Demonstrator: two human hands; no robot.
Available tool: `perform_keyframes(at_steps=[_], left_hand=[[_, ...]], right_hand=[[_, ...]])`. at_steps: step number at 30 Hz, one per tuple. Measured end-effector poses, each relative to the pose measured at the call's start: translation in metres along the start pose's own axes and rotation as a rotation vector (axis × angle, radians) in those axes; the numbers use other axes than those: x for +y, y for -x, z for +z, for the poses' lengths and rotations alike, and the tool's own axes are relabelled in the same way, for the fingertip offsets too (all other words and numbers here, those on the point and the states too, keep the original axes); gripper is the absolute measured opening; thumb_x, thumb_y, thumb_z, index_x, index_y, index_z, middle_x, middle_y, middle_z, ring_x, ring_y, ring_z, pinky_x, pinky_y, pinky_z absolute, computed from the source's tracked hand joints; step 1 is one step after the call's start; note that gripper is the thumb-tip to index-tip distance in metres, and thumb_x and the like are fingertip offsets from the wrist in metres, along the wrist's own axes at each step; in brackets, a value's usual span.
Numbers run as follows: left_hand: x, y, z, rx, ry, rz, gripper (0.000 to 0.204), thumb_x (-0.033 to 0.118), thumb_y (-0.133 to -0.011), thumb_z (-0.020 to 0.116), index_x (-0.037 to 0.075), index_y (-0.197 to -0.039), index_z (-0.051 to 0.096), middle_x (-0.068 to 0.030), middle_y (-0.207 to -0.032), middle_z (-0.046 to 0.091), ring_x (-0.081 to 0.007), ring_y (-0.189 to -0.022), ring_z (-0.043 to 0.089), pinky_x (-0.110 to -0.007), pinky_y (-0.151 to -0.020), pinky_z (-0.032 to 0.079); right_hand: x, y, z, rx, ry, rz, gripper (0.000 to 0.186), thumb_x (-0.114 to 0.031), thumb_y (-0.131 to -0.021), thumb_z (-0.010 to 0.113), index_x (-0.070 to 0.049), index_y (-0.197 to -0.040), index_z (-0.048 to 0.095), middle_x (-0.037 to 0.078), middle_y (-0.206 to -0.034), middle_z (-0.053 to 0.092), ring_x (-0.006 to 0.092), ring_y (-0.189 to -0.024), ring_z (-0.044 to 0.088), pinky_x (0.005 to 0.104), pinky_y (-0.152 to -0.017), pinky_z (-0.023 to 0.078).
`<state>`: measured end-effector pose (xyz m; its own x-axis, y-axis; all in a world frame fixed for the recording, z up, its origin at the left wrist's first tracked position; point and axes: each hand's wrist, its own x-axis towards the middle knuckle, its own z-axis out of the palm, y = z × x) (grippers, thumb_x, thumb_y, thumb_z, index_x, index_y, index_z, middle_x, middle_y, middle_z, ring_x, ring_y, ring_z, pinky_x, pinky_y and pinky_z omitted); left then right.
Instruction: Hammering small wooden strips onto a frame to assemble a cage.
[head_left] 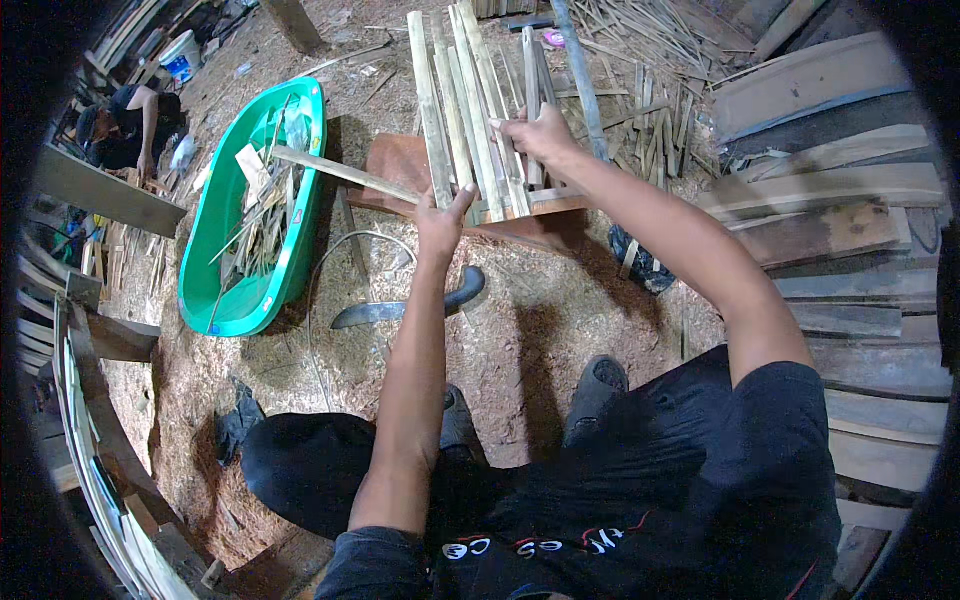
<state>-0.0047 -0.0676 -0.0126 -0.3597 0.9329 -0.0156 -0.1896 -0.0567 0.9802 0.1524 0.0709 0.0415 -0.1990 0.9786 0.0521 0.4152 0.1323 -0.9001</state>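
Note:
Several pale wooden strips [445, 110] lie side by side on a brown board [405, 165] in front of me. My left hand [441, 222] is at their near end, closed around a longer wooden slat [345, 174] that reaches left over the rim of a green tub [318, 125]. At the right side of the row, my right hand [545, 135] grips a greyish wooden strip [530, 70], with a finger pointing toward the pale ones. On the ground nearer to me rests a machete [385, 312] with a curved dark handle.
Wood offcuts fill part of the tub. Loose sticks [665, 130] are heaped at the far right, beside a long pole [580, 75]. Stacked planks [830, 230] line the right side. A cable [318, 270] crosses the sawdust-covered ground. Another person [130, 125] crouches at the far left.

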Motion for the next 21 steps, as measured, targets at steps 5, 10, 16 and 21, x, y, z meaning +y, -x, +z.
perform_keyframes(at_steps=[5, 10, 16, 21], left_hand=[[-0.001, 0.003, -0.010, 0.015, 0.071, 0.026, 0.022, 0.013, -0.088, 0.075, -0.001, -0.102, 0.065, -0.0056, -0.091, 0.069, -0.0124, -0.082, 0.064, -0.028, -0.073, 0.051], [-0.002, -0.002, -0.004, 0.051, -0.149, 0.022, 0.021, 0.014, -0.086, 0.077, 0.002, -0.091, 0.061, -0.0045, -0.086, 0.066, -0.0089, -0.075, 0.058, -0.025, -0.067, 0.048], [-0.003, -0.003, -0.013, 0.038, -0.020, 0.028, 0.019, 0.012, -0.086, 0.076, 0.002, -0.093, 0.061, -0.0034, -0.085, 0.066, -0.0086, -0.074, 0.059, -0.024, -0.066, 0.048], [0.000, -0.004, -0.006, 0.048, -0.005, 0.008, 0.017, 0.010, -0.087, 0.075, 0.002, -0.094, 0.062, -0.0017, -0.084, 0.065, -0.0084, -0.074, 0.060, -0.024, -0.066, 0.048]], right_hand=[[0.001, -0.003, 0.010, -0.111, -0.295, 0.215, 0.029, -0.016, -0.085, 0.078, 0.001, -0.099, 0.060, 0.013, -0.089, 0.069, 0.0207, -0.080, 0.069, 0.0323, -0.067, 0.055], [0.023, -0.009, -0.001, -0.051, -0.196, 0.068, 0.029, -0.016, -0.085, 0.077, 0.000, -0.103, 0.060, 0.013, -0.094, 0.069, 0.0209, -0.085, 0.067, 0.0325, -0.075, 0.053], [-0.001, 0.007, 0.000, -0.101, -0.387, 0.141, 0.022, -0.014, -0.090, 0.072, -0.001, -0.105, 0.063, 0.010, -0.091, 0.071, 0.0169, -0.079, 0.067, 0.0308, -0.072, 0.054], [-0.005, 0.001, 0.004, -0.136, -0.343, 0.132, 0.019, -0.011, -0.093, 0.068, -0.002, -0.107, 0.061, 0.009, -0.092, 0.072, 0.0156, -0.083, 0.069, 0.0296, -0.071, 0.055]])
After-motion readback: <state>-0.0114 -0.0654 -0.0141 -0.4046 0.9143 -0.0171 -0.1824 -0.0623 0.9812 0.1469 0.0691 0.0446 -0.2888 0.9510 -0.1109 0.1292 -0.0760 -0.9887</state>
